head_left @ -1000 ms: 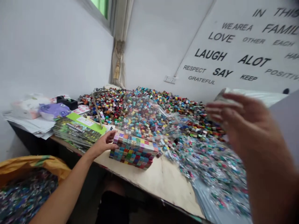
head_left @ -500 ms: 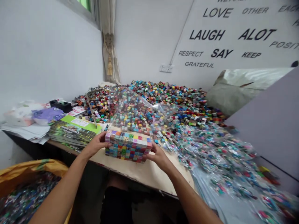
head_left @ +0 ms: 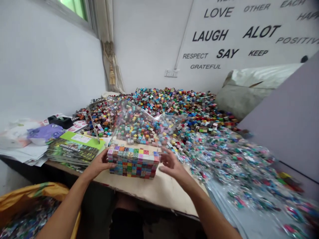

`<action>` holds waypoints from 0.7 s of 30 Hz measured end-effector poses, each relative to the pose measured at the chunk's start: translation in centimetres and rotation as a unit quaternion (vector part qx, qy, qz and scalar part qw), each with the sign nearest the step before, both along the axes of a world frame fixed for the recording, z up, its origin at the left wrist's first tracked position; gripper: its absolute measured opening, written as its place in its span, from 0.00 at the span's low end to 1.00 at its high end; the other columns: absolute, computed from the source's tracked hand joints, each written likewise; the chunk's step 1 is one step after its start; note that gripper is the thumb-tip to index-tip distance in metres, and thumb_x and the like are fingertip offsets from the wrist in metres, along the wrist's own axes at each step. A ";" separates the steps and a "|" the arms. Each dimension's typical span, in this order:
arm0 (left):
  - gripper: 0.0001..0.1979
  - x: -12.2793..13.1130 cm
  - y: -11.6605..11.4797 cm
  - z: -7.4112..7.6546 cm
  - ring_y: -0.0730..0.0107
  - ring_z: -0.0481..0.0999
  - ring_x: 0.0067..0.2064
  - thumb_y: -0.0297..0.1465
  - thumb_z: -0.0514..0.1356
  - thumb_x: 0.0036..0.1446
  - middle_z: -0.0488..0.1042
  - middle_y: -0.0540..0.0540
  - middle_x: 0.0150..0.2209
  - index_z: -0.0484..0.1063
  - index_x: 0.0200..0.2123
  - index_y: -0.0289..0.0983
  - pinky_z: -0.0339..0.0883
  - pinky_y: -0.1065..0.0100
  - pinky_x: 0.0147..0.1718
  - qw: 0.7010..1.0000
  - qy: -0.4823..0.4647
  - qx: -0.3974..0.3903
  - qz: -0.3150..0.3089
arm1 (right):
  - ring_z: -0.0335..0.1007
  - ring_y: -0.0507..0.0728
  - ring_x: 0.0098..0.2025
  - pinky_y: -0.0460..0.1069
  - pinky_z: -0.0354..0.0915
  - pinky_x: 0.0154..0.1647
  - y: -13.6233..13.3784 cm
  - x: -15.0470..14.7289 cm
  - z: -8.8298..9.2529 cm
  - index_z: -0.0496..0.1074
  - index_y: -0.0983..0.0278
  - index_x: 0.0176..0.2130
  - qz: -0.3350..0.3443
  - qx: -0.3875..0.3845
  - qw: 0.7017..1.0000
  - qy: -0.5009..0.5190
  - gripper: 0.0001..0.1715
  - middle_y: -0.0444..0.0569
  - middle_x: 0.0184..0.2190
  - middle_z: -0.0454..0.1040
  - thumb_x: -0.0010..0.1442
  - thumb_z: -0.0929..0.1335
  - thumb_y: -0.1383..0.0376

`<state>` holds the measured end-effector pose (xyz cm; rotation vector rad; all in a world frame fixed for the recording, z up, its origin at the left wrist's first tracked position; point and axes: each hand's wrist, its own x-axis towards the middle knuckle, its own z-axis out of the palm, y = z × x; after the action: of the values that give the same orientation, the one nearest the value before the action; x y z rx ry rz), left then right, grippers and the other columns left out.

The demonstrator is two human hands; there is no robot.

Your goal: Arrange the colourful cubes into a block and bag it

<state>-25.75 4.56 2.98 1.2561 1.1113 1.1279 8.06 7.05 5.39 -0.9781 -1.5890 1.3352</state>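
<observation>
On the wooden board (head_left: pixel 149 191) in front of me sits a long block of small multicoloured cubes (head_left: pixel 133 163), stacked in tight rows. My left hand (head_left: pixel 99 164) grips its left end, thumb on the near face and fingers around the side. Just off the right end, my right hand (head_left: pixel 171 164) has its thumb and fingers apart, and no object shows between them. A sheet or bag of clear plastic (head_left: pixel 142 124) spreads behind the block over loose cubes. Whether it joins the block I cannot tell.
A big heap of loose cubes (head_left: pixel 174 99) covers the back. Filled clear packets (head_left: pixel 224 162) lie right. Green-topped printed cards (head_left: pixel 77 146), a purple packet (head_left: pixel 46 132) and a tape dispenser (head_left: pixel 60 121) sit left. A yellow sack (head_left: pixel 42 189) stands below left, a purple panel (head_left: pixel 286 116) right.
My right hand has come off the block's right end and its fingers have parted. The left hand keeps its hold. The view has shifted slightly to the right.
</observation>
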 end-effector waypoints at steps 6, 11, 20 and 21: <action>0.37 0.6 0.1 0.0 0.52 0.72 0.51 0.32 0.71 0.39 0.75 0.41 0.49 0.65 0.54 0.36 0.65 0.57 0.51 1.000 -0.017 -0.002 0.010 | 0.65 0.62 0.52 0.54 0.64 0.48 2.6 1.5 9.1 0.67 0.56 0.49 -0.046 0.054 0.987 0.144 0.37 0.52 0.50 0.70 0.44 0.75 0.44; 0.36 0.7 0.2 0.2 0.52 0.72 0.52 0.32 0.71 0.39 0.76 0.42 0.48 0.66 0.54 0.36 0.65 0.56 0.52 1.000 -0.018 -0.005 -0.002 | 0.70 0.55 0.38 0.51 0.66 0.45 2.5 -0.1 13.7 0.74 0.59 0.34 -0.038 0.128 0.983 0.127 0.22 0.44 0.34 0.74 0.43 0.77 0.50; 0.34 0.4 0.3 0.2 0.55 0.73 0.51 0.32 0.71 0.40 0.74 0.42 0.51 0.65 0.53 0.37 0.66 0.58 0.51 1.000 -0.017 -0.005 -0.022 | 0.70 0.54 0.35 0.49 0.69 0.37 -0.6 -0.7 15.8 0.74 0.59 0.35 -0.093 0.273 0.957 0.043 0.18 0.45 0.32 0.73 0.52 0.73 0.49; 0.34 0.4 0.3 0.2 0.55 0.73 0.50 0.31 0.71 0.40 0.74 0.42 0.50 0.65 0.52 0.37 0.66 0.58 0.51 1.000 -0.017 -0.003 -0.023 | 0.69 0.53 0.33 0.48 0.69 0.35 -0.8 -0.8 16.0 0.74 0.59 0.34 -0.110 0.289 0.950 0.031 0.16 0.44 0.30 0.73 0.51 0.75 0.52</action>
<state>-25.33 4.83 3.13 1.2469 1.0543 1.1074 7.23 6.27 21.37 -0.7086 -1.6302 0.6735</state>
